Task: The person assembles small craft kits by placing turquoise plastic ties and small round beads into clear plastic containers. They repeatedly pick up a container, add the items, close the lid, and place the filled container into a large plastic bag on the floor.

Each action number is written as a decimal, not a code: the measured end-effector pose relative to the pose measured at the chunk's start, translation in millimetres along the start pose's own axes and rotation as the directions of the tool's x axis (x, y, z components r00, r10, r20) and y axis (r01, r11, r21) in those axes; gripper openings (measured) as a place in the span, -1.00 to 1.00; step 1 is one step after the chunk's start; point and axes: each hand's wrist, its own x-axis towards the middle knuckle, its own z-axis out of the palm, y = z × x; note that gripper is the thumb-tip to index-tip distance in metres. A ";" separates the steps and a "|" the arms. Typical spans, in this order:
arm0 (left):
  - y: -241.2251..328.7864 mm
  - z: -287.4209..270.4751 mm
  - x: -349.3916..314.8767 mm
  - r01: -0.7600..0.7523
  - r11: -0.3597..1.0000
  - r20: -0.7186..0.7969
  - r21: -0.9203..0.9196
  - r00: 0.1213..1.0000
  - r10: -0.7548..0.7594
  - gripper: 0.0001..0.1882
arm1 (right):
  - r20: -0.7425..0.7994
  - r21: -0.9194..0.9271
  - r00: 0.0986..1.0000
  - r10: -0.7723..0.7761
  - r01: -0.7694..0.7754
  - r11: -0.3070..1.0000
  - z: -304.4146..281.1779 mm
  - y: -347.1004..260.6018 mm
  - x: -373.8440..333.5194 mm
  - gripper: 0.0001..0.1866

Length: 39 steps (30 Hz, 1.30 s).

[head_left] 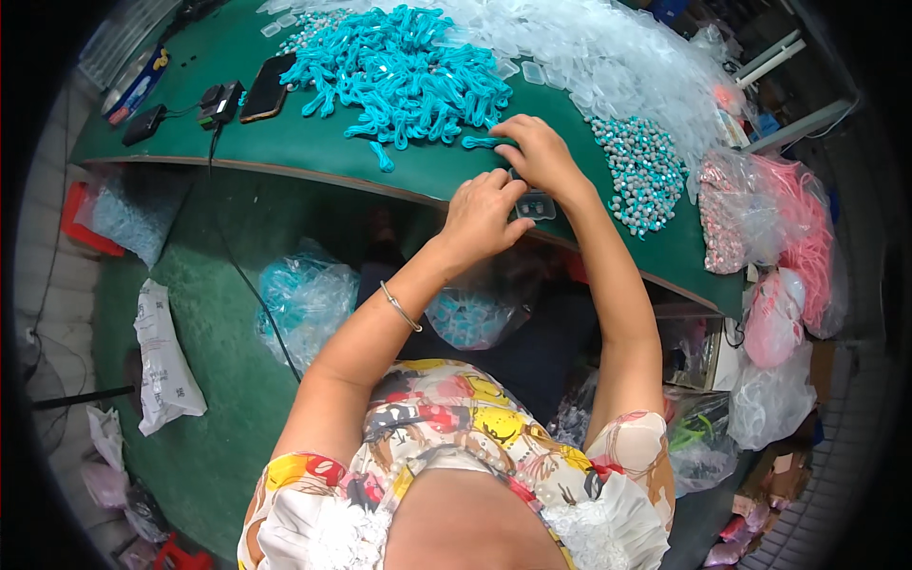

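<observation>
My left hand [483, 211] is closed at the table's front edge, its fingers and thumb on a small clear plastic box [538, 208]. A few small rounded pieces show inside the box; its far side is partly hidden by my hands. Just beyond it, my right hand [541, 157] has its thumb and fingers curled round the end of a small turquoise cord bundle [478, 142] on the table. A large heap of similar turquoise cord bundles [418, 76] lies past my hands. One single bundle [382, 157] rests apart, near the edge.
Clear plastic boxes [608, 47] are piled at the back right of the green table [256, 142]. Grey and turquoise beads [641, 176] spread to the right. A phone [268, 87] and a black device with a cable [220, 104] lie left. Plastic bags [304, 294] stand below the table.
</observation>
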 end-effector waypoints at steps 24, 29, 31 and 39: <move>-6.8 1.1 1.5 0.057 0.989 0.005 -0.138 0.998 -0.056 -0.54 | 0.028 -0.081 0.997 -0.065 0.068 0.994 -51.6 -17.5 -78.2 -0.88; -8.9 2.2 0.6 0.027 0.992 -0.016 -0.121 0.999 -0.029 -0.54 | 0.055 -0.167 0.993 -0.108 0.116 0.979 -54.6 -22.5 -77.3 -0.84; -8.9 3.4 0.3 0.021 0.991 -0.022 -0.131 0.999 -0.024 -0.55 | 0.040 -0.123 0.997 -0.060 0.064 0.990 -56.5 -17.4 -75.4 -0.84; -8.2 2.7 -1.0 0.024 0.993 -0.002 -0.118 1.000 -0.025 -0.51 | 0.128 0.163 0.949 0.287 -0.306 0.938 -37.1 5.2 -62.2 -0.79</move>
